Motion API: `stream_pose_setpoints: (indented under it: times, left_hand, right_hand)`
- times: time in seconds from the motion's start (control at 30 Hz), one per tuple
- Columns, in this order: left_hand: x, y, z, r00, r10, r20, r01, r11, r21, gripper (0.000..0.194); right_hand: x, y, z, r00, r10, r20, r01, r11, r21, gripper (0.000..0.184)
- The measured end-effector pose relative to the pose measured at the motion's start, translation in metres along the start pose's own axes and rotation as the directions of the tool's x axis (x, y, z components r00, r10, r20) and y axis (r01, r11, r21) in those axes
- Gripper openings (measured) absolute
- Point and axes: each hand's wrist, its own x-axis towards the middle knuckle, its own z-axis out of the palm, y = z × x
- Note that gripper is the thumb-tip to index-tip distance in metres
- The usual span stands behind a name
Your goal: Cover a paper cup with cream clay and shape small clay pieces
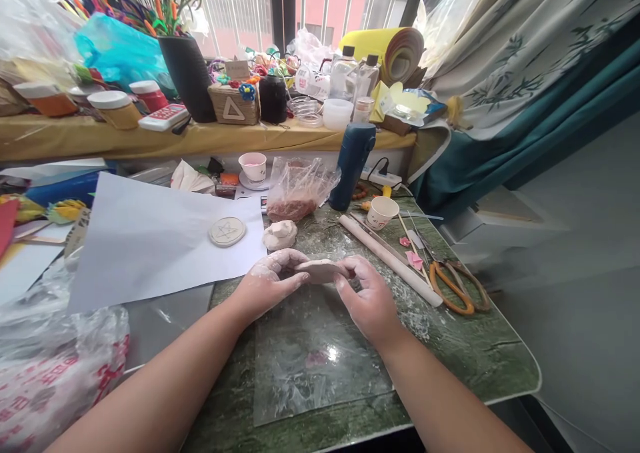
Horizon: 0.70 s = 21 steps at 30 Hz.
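Note:
Both hands hold a flat, pinkish-grey slab of clay [323, 270] just above the green marble table [470, 353]. My left hand [273, 281] pinches its left edge with thumb and fingers. My right hand [367, 296] grips its right edge, fingers curled. Both hands are dusted with white powder. A clear plastic sheet [315, 366] lies on the table under the hands. A lump of pale clay [280, 234] sits just beyond, and a round clay disc with a star mark [227, 231] rests on white paper [150, 240].
A white rolling pin [390, 260], orange-handled scissors [453, 286], thin sticks and a paper cup [381, 212] lie to the right. A plastic bag of brown clay [299, 190] and a dark blue bottle [353, 163] stand behind. A cluttered shelf runs along the window.

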Motion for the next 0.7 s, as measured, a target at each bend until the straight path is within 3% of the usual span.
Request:
stream_pose_setpoints:
  times: [0.13,0.23,0.3,0.43,0.57,0.7]
  left_hand:
    - [-0.001,0.009,0.0,0.999,0.007,0.036,-0.009,0.998,0.059,0.024]
    - [-0.001,0.013,0.0,0.999,0.012,0.039,-0.015,0.998,0.066,0.017]
    - [-0.001,0.012,0.002,1.0,0.019,0.021,-0.021,0.997,0.072,0.014]
    - [-0.001,0.007,0.003,1.0,0.006,0.014,-0.007,0.999,0.049,0.016]
    - [-0.003,0.01,0.001,0.999,0.042,0.031,-0.043,0.999,0.02,0.023]
    - [-0.004,0.015,0.0,0.994,0.074,0.082,-0.078,0.996,0.036,0.026]
  right_hand:
    - [0.0,-0.001,-0.003,1.0,-0.023,0.012,0.022,0.997,0.081,0.012]
    - [-0.001,-0.004,-0.003,0.993,-0.086,0.085,0.077,0.991,0.105,0.01]
    - [0.0,-0.004,-0.001,0.99,-0.064,0.123,0.05,0.993,0.111,0.012]
    - [0.002,-0.002,0.002,0.988,0.025,0.154,-0.027,1.0,0.01,0.016]
    - [0.002,-0.003,0.001,0.991,-0.047,0.123,0.048,0.999,-0.01,0.011]
    - [0.002,-0.003,0.002,0.983,-0.032,0.179,0.028,0.999,0.024,0.012]
